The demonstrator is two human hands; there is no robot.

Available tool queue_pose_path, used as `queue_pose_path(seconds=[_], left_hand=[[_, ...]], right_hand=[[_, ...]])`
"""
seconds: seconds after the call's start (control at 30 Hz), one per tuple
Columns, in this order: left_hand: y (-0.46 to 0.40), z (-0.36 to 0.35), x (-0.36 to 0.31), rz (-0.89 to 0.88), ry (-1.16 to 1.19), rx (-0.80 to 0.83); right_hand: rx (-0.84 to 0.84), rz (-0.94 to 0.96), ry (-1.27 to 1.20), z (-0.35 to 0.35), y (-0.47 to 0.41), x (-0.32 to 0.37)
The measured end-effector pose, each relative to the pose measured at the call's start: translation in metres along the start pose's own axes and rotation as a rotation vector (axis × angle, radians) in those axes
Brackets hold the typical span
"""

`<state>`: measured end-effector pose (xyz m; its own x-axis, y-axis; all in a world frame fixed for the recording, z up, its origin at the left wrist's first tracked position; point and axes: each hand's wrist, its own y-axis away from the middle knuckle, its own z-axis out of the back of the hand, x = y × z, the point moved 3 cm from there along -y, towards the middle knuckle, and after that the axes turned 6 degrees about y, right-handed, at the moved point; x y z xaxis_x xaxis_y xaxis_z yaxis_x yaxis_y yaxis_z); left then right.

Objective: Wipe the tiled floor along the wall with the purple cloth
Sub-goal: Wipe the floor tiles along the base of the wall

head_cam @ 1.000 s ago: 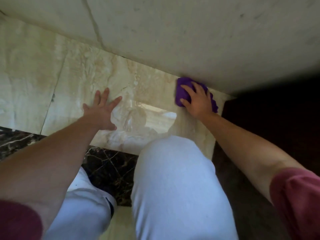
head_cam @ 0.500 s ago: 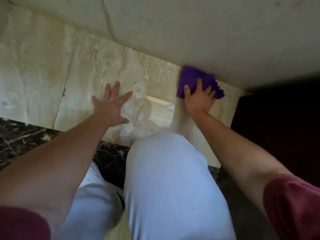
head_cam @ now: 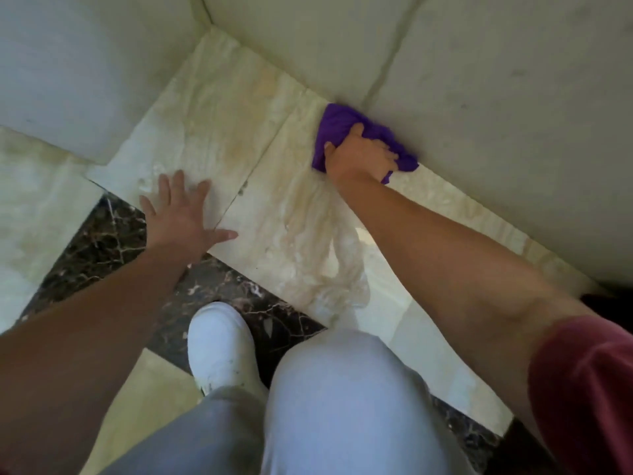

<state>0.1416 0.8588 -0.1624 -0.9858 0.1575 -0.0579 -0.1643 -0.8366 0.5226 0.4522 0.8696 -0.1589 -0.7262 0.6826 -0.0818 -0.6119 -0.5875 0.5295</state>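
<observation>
Wiping the cream tiled floor (head_cam: 239, 108) tight along the wall (head_cam: 513, 97).

Right hand (head_cam: 359, 156) clamped on the bunched purple cloth (head_cam: 337, 126), pressed into the wall's base; left hand (head_cam: 181, 214) spread flat, empty, well out from the wall. Best kept low, cloth edge dragged along the joint. Open tile ahead toward the wall's corner (head_cam: 209, 24); dark marble band (head_cam: 102, 234) behind.

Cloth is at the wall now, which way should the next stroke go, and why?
Probably slide the right hand and purple cloth left along the wall toward the corner: the cream tile there looks dull and streaked.
</observation>
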Motion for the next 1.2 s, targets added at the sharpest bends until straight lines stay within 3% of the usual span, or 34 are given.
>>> queue_pose_path(seconds=[0.2, 0.3, 0.4, 0.63, 0.83, 1.07, 1.2], left_hand=[[-0.002, -0.015, 0.021, 0.012, 0.182, 0.100], [-0.001, -0.013, 0.037, -0.008, 0.186, 0.049], [0.007, -0.013, 0.065, 0.088, 0.217, -0.030], [0.006, -0.023, 0.096, 0.070, 0.241, 0.038], [0.006, -0.029, 0.099, 0.040, 0.299, 0.004], [0.006, -0.030, 0.098, 0.028, 0.329, 0.020], [0.007, -0.023, 0.097, 0.032, 0.389, 0.012]], right_hand=[[-0.069, 0.129, 0.161, 0.011, -0.001, 0.057], [-0.081, 0.190, 0.159, 0.024, 0.000, 0.099], [-0.085, 0.278, 0.221, 0.044, -0.005, 0.143], [-0.128, 0.363, 0.262, 0.062, -0.021, 0.222], [-0.208, 0.410, 0.334, 0.055, -0.019, 0.273], [-0.282, 0.685, 0.493, 0.072, -0.030, 0.274], [-0.231, 0.786, 0.439, 0.051, -0.017, 0.261]])
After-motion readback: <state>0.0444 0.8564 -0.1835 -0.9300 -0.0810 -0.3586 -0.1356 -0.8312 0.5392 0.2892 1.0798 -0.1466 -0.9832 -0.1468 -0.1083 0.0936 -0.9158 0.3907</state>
